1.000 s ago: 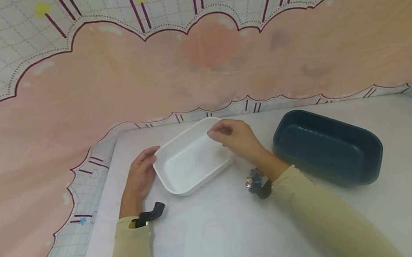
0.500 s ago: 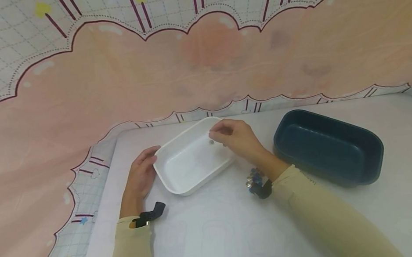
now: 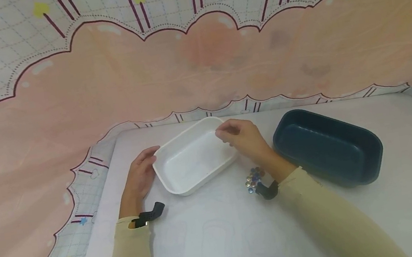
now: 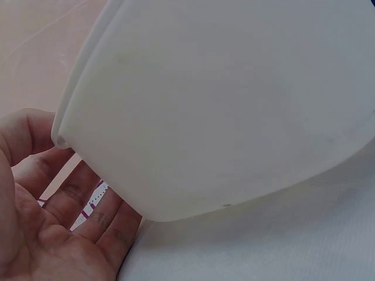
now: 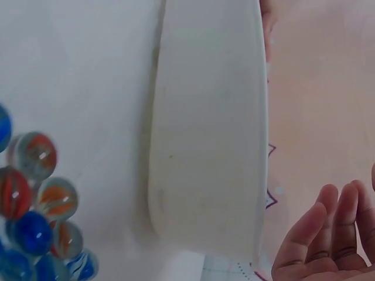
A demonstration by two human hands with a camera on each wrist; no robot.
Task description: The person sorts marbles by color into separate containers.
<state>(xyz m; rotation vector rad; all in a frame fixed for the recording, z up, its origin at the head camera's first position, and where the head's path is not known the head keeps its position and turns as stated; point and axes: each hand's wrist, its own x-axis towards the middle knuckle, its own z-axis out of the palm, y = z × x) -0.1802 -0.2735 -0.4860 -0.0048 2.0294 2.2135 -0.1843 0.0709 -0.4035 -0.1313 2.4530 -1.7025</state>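
At the outer left end of a white rectangular dish (image 3: 190,159), my left hand (image 3: 141,176) rests its fingers against the wall and rim. The left wrist view shows those fingers spread along the outside of the dish's end. My right hand (image 3: 245,138) hovers over the dish's right end. Its fingers (image 5: 319,234) are loosely bent, and nothing shows between them. A cluster of glass marbles (image 3: 252,179), blue, orange and clear, lies on the table below my right wrist. The inside of the dish nearest my right hand is hidden.
A dark blue rectangular dish (image 3: 328,145) stands to the right, near my right forearm. The white table (image 3: 215,242) ends at the back against a patterned pink curtain (image 3: 221,68).
A small marble showed just under my right fingertips half a second ago; it is out of sight now. My right hand has shifted slightly right. My left hand has stayed put.
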